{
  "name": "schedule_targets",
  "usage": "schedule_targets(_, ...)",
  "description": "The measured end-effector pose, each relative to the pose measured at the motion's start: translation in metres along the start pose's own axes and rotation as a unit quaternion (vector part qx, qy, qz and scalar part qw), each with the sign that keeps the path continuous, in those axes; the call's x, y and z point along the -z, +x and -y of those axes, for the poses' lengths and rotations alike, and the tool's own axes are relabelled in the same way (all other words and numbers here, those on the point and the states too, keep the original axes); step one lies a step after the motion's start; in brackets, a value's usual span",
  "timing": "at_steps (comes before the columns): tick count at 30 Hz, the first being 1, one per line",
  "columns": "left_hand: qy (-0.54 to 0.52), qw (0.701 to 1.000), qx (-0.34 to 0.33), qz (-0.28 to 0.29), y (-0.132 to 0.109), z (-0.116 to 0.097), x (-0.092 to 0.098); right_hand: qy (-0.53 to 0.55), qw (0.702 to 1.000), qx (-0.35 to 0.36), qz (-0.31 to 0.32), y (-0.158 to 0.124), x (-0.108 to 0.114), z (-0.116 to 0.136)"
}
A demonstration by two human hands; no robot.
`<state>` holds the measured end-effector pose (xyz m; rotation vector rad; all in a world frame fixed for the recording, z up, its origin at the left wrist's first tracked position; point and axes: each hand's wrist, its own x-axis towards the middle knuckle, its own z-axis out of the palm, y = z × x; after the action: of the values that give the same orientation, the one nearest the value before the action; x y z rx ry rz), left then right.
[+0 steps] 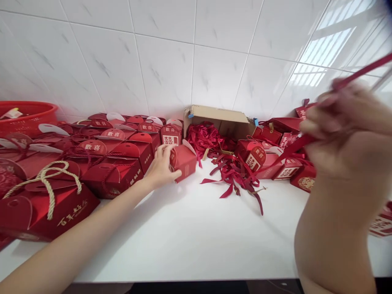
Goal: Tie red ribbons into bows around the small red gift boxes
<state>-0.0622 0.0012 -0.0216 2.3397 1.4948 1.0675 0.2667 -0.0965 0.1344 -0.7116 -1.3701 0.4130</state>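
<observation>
My left hand [163, 166] is wrapped round a small red gift box [187, 162] at the middle of the table, just right of the packed rows of boxes. Raised high on the right, my right hand [346, 122] is blurred by motion and closed on a dark red ribbon [294, 148]. The ribbon runs down left from the fist toward the boxes there, and its other end stretches up to the right edge of the view. A loose heap of cut ribbons [237, 173] lies on the table between my hands.
Rows of red gift boxes [116, 175] fill the left side, one tied with cream rope [50, 179]. A red plastic basket [36, 112] stands behind them. An open cardboard carton [219, 113] holds more ribbon by the tiled wall. More boxes [286, 169] stand at right on the white table [196, 237].
</observation>
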Motion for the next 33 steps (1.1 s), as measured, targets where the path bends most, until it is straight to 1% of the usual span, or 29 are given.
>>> schedule_targets(1,-0.026,0.998,-0.051,0.036,-0.009,0.001,0.004,0.015,0.999,-0.033,0.020,-0.005,-0.009,-0.006)
schedule_targets(2,-0.053,0.992,-0.098,0.066,-0.017,0.002,0.008,0.009,0.995,-0.077,0.061,-0.010,-0.018,-0.012)
schedule_targets(3,-0.078,0.984,-0.135,0.090,-0.024,0.002,0.011,-0.021,0.984,-0.124,0.125,-0.014,-0.027,-0.020)
schedule_targets(4,-0.098,0.976,-0.162,0.105,-0.031,0.003,0.015,-0.067,0.963,-0.166,0.202,-0.019,-0.036,-0.028)
schedule_targets(6,-0.121,0.970,-0.181,0.110,-0.041,0.002,0.020,-0.149,0.903,-0.214,0.342,-0.028,-0.051,-0.046)
schedule_targets(7,-0.125,0.969,-0.183,0.107,-0.045,0.002,0.022,-0.171,0.878,-0.221,0.389,-0.032,-0.057,-0.055)
schedule_targets(8,-0.126,0.969,-0.185,0.105,-0.048,0.002,0.023,-0.179,0.862,-0.221,0.419,-0.035,-0.063,-0.063)
schedule_targets(9,-0.126,0.969,-0.187,0.101,-0.050,0.001,0.024,-0.179,0.855,-0.220,0.435,-0.038,-0.067,-0.070)
schedule_targets(10,-0.125,0.969,-0.191,0.098,-0.051,0.001,0.025,-0.176,0.852,-0.220,0.441,-0.040,-0.071,-0.075)
schedule_targets(12,-0.122,0.968,-0.197,0.099,-0.052,0.000,0.025,-0.161,0.858,-0.220,0.436,-0.044,-0.076,-0.080)
schedule_targets(15,-0.126,0.966,-0.200,0.110,-0.054,-0.002,0.025,-0.143,0.870,-0.217,0.419,-0.047,-0.078,-0.079)
schedule_targets(17,-0.129,0.964,-0.200,0.117,-0.056,-0.004,0.025,-0.147,0.871,-0.215,0.416,-0.047,-0.078,-0.076)
schedule_targets(22,-0.132,0.962,-0.207,0.117,-0.058,-0.009,0.025,-0.192,0.864,-0.211,0.416,-0.048,-0.076,-0.072)
schedule_targets(26,-0.140,0.959,-0.216,0.123,-0.059,-0.012,0.025,-0.201,0.858,-0.204,0.426,-0.051,-0.077,-0.070)
schedule_targets(30,-0.149,0.955,-0.223,0.130,-0.061,-0.017,0.024,-0.160,0.852,-0.240,0.437,-0.055,-0.080,-0.067)
schedule_targets(33,-0.159,0.951,-0.227,0.137,-0.062,-0.021,0.023,-0.114,0.835,-0.263,0.470,-0.055,-0.080,-0.066)
